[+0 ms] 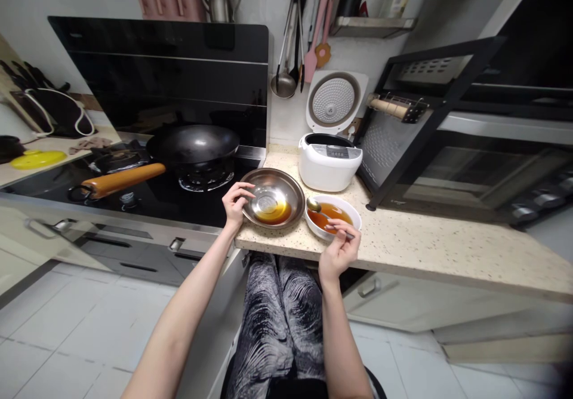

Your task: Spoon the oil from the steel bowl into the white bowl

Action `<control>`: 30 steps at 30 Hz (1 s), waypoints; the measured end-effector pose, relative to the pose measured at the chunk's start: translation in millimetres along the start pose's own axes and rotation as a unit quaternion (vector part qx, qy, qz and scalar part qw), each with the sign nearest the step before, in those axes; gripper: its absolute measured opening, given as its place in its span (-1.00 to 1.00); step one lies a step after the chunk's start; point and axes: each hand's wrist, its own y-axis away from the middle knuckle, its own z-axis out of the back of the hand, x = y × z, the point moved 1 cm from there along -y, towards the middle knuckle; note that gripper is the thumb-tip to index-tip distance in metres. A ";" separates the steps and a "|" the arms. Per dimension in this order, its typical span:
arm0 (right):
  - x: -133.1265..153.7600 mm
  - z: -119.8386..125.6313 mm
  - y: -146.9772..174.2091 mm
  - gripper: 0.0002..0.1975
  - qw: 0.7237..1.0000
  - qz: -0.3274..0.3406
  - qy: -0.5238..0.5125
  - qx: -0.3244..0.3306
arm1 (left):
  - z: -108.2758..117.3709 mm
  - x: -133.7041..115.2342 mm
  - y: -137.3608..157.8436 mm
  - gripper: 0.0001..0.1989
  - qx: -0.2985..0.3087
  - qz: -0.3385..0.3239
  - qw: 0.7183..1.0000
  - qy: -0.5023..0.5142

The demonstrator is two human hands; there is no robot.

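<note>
My left hand [237, 203] grips the left rim of a shallow stainless steel bowl [293, 193], fingers over the edge. Amber liquid [274, 211] pools in the near right part of this bowl. In my right hand [341, 251] is a metal spoon [314, 206], held by its handle. The spoon's head is over the left side of a white bowl [357, 223] of brown-orange liquid; whether it touches the liquid I cannot tell. The two bowls stand side by side near the counter's front edge.
Behind the bowls stands a white rice cooker [329, 169] with its lid raised. A black wok [197, 145] with a wooden handle sits on the stove to the left. An oven [483, 172] stands right. Utensils [295, 34] hang on the wall above the speckled counter [430, 238].
</note>
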 end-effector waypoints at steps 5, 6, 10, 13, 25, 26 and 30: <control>-7.6 6.4 -0.2 -0.82 0.998 0.048 0.043 0.025 | 0.8 1.2 0.6 -0.73 0.003 0.002 1.000 0.000; -9.3 7.3 0.3 -0.82 0.997 0.057 0.049 0.034 | 0.9 1.4 0.6 -0.73 0.003 0.002 1.000 0.001; -15.7 10.1 1.8 -0.82 0.987 0.113 0.074 0.083 | 0.7 0.6 0.2 -0.73 0.003 -0.002 1.000 0.007; -18.1 12.1 1.1 -0.78 0.974 0.166 0.094 0.119 | 0.1 -0.7 0.0 -0.72 0.001 -0.007 1.000 0.011; -13.5 20.8 -5.4 -0.77 0.957 0.215 0.115 0.160 | -0.2 -0.2 0.3 -0.73 0.000 0.004 1.000 0.003; -11.9 19.9 -4.9 -0.78 0.964 0.204 0.105 0.136 | -0.3 -0.5 0.3 -0.73 0.001 0.004 1.000 0.005; -1.7 12.6 1.3 -0.84 0.990 0.128 0.048 0.030 | -0.2 -1.5 0.4 -0.73 0.001 0.002 1.000 0.008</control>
